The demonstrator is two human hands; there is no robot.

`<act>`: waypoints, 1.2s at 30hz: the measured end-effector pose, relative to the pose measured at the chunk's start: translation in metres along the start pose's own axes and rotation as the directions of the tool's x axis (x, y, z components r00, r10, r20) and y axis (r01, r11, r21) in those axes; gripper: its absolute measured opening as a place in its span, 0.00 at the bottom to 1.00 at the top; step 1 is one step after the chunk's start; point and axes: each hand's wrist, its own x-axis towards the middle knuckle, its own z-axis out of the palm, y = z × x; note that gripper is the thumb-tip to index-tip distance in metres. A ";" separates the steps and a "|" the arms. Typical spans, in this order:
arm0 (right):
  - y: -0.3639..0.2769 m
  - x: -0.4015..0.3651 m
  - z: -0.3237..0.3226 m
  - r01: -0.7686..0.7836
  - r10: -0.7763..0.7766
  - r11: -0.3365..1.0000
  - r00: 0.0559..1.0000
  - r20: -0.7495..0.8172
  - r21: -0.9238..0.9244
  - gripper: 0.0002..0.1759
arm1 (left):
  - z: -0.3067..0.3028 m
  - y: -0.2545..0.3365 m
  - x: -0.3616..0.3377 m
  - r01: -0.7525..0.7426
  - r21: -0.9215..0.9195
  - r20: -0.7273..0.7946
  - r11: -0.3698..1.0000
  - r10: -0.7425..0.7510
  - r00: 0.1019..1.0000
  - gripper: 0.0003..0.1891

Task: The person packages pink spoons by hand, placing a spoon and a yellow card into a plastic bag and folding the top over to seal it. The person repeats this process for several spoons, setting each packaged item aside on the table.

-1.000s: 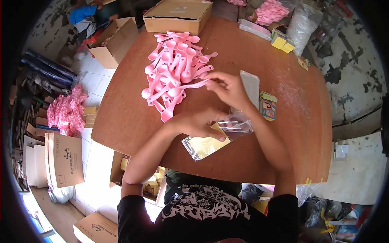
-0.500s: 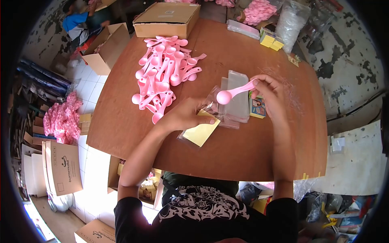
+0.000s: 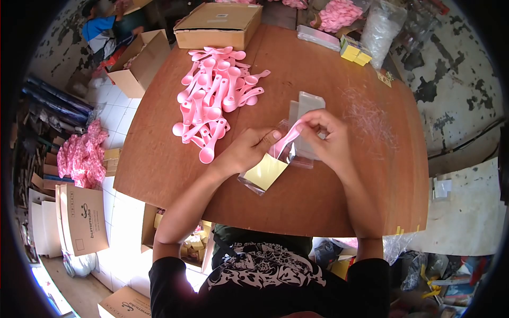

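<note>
My left hand (image 3: 249,151) grips a clear plastic bag (image 3: 258,186) by its upper edge. A folded yellow card (image 3: 266,172) shows inside the bag. Between thumb and fingers of my right hand (image 3: 327,137) is the handle of a pink measuring spoon (image 3: 289,139), tilted down to the left. Its bowl end is at the bag's mouth, partly hidden by the plastic and my left hand. Under my right hand lies a stack of clear bags (image 3: 312,103). A heap of pink spoons (image 3: 214,87) lies to the left on the brown table (image 3: 339,212).
A cardboard box (image 3: 217,26) stands at the table's far edge. Yellow small boxes (image 3: 355,50) and a filled clear sack (image 3: 383,32) sit at the back right. Thin plastic strips (image 3: 371,119) lie on the right. Another person (image 3: 101,32) sits at the far left.
My right hand has moved left and down, bringing the spoon from above the stacked bags to the mouth of the bag in my left hand. My left thumb has lifted off the card.
</note>
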 end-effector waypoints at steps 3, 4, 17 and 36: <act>-0.013 -0.005 0.003 0.126 -0.103 0.970 0.988 0.119 -0.207 0.05 | 0.006 0.004 0.000 -0.092 0.101 -0.074 0.991 0.100 0.992 0.19; -0.016 -0.006 0.005 0.189 -0.178 0.940 0.982 0.064 -0.283 0.05 | 0.008 0.012 -0.003 -0.109 0.152 -0.091 0.982 0.124 0.988 0.18; -0.029 -0.020 0.013 0.307 -0.349 0.671 0.934 0.078 -0.675 0.06 | 0.026 0.015 -0.011 -0.233 0.376 -0.113 0.897 0.294 0.949 0.12; 0.055 0.013 -0.168 -0.132 0.115 0.590 0.990 0.079 0.797 0.06 | 0.031 0.014 -0.013 -0.403 -0.040 -0.367 0.914 0.361 0.857 0.18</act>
